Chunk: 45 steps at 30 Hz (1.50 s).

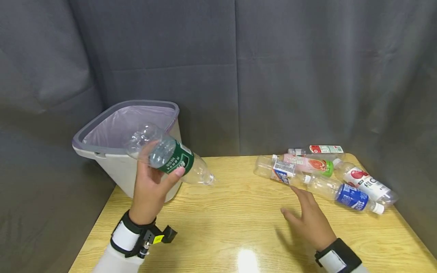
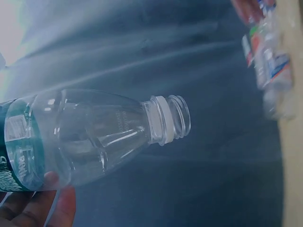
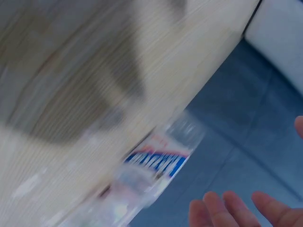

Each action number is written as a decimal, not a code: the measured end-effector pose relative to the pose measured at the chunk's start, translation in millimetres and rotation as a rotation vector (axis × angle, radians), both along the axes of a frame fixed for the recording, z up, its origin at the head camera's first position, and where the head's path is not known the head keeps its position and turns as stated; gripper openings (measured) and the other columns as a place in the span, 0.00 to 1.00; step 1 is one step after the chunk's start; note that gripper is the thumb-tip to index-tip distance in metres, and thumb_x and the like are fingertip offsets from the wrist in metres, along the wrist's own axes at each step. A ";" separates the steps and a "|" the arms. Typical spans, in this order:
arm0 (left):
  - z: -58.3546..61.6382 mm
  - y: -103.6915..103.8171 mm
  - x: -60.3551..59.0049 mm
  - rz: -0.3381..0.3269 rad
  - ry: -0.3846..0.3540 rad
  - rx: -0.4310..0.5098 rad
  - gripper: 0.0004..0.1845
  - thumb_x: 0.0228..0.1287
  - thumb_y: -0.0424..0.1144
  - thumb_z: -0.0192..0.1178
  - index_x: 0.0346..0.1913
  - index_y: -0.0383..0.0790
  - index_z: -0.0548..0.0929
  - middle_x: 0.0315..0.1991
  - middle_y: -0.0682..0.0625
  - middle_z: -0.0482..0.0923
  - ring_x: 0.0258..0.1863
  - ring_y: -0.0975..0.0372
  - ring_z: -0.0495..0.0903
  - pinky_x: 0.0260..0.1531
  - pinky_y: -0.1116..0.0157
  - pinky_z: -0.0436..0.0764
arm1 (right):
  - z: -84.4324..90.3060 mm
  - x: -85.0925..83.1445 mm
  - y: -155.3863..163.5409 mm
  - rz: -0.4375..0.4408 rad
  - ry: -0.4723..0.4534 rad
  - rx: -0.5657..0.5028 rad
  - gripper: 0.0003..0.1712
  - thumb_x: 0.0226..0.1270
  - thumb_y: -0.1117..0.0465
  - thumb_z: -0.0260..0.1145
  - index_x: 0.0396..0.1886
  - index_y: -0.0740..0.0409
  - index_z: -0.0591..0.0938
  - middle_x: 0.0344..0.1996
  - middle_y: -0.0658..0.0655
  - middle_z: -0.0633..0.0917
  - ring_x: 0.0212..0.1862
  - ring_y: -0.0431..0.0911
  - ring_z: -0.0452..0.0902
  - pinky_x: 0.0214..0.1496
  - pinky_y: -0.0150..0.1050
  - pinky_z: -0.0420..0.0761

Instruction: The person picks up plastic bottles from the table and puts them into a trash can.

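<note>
My left hand (image 1: 149, 195) grips a clear plastic bottle with a green label (image 1: 179, 157). The bottle is tilted beside the bin, its base over the bin's near right rim and its capless mouth pointing right and down. In the left wrist view, that bare threaded neck (image 2: 170, 120) shows, with fingertips at the label. Over the table, my right hand (image 1: 310, 223) is held with fingers extended and thumb apart, holding nothing. Nearest its fingertips lie a bottle with a white, blue and orange label (image 1: 284, 172) and a blue-labelled bottle (image 1: 353, 197).
A grey-rimmed white bin (image 1: 119, 170) with a pale purple liner stands at the table's left back. On the right lie a pink-labelled bottle (image 1: 305, 163), a bottle with red fruit on its label (image 1: 367, 182) and a bottle with a red-and-white label (image 1: 325, 149). Grey curtains (image 1: 205, 76) hang behind.
</note>
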<state>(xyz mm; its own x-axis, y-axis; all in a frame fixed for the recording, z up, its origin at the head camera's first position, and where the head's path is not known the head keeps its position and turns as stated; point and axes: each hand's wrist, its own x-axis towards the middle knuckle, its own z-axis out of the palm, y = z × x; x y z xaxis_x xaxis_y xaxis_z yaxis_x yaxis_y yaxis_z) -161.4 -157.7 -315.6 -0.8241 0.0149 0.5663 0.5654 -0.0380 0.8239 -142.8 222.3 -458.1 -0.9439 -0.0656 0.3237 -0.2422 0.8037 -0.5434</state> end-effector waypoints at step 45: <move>91.1 -154.2 -91.5 0.547 -0.216 -0.849 0.53 0.61 0.52 0.68 0.78 0.39 0.45 0.72 0.29 0.55 0.68 0.35 0.60 0.64 0.33 0.62 | -45.7 -40.5 178.7 -0.325 -0.060 0.302 0.47 0.50 0.55 0.76 0.66 0.68 0.64 0.54 0.85 0.66 0.54 0.81 0.63 0.57 0.76 0.59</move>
<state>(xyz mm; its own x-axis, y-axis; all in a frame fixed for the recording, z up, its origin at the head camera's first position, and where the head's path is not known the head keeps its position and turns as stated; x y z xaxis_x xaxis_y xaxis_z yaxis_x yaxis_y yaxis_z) -253.0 -311.8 -224.5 -0.9213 -0.0665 0.3831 0.1673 0.8216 0.5450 -183.3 401.0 -503.8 -0.9476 0.1545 0.2798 0.0741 0.9577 -0.2780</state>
